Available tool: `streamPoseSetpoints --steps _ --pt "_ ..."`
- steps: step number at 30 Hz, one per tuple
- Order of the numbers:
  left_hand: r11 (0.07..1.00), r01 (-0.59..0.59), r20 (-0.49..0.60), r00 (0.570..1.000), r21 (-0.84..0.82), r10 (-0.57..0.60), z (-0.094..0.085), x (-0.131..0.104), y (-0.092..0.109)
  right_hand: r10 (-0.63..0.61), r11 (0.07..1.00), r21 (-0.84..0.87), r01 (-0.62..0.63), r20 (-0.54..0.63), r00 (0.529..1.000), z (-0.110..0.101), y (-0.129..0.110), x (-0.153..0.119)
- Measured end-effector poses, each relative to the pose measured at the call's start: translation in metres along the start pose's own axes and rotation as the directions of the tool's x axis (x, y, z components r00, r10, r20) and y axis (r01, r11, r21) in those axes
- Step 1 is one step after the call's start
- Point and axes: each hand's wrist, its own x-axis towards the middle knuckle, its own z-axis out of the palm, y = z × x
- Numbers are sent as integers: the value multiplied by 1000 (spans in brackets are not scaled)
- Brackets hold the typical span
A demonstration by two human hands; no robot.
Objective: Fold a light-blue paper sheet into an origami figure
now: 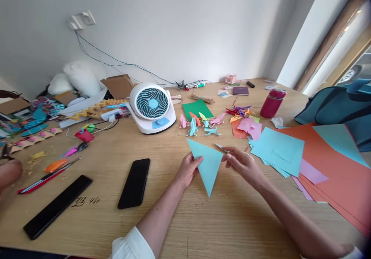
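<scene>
A light blue paper triangle [207, 164] hangs point-down above the table, pinched along its left side by my left hand [188, 169], thumb on its front. At the triangle's right corner is my right hand [239, 164], its fingers closed round a small pointed metal tool [221, 147], which looks like scissors; its handles are mostly hidden. Behind the paper stand small folded paper figures [193, 126] in blue, pink, orange and green, by a green sheet [197, 109]. Light blue square sheets [279, 149] lie to the right of my right hand.
A white fan [152, 108] stands behind, left of the figures. A black phone [134, 183] and black bar [58, 207] lie left. A red bottle [273, 103], orange sheets [342, 174] and a blue bag [333, 104] are right. Another person's hand [10, 172] shows at the left edge.
</scene>
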Motion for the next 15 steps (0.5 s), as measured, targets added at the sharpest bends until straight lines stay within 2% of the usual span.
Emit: streamPoseSetpoints --steps 2,4,5,7,9,11,13,15 --pt "1000 -5 5 1000 -15 5 3 -1 -3 -1 992 124 -11 101 995 21 -4 -6" --pt "999 -6 15 1000 -37 7 5 -2 -5 -43 968 249 -12 213 976 33 -2 -11" --pt "999 -1 26 1000 -47 2 6 -2 -6 -45 968 252 -17 237 970 36 2 -13" --pt "998 8 47 999 -61 -5 7 -3 -8 -28 990 140 -4 225 974 37 7 -16" --pt "997 16 62 998 -70 -12 6 -3 -8 -46 994 -92 58 131 990 32 9 -18" --pt "997 16 63 998 -76 -11 4 -2 -8 -151 934 -325 146 10 988 24 5 -20" --pt "997 5 55 998 -81 -1 2 -1 -8 -309 863 -434 258 -50 950 14 -3 -22" --pt "996 -9 55 998 -89 14 0 0 -7 -443 797 -480 368 -49 895 6 -10 -22"
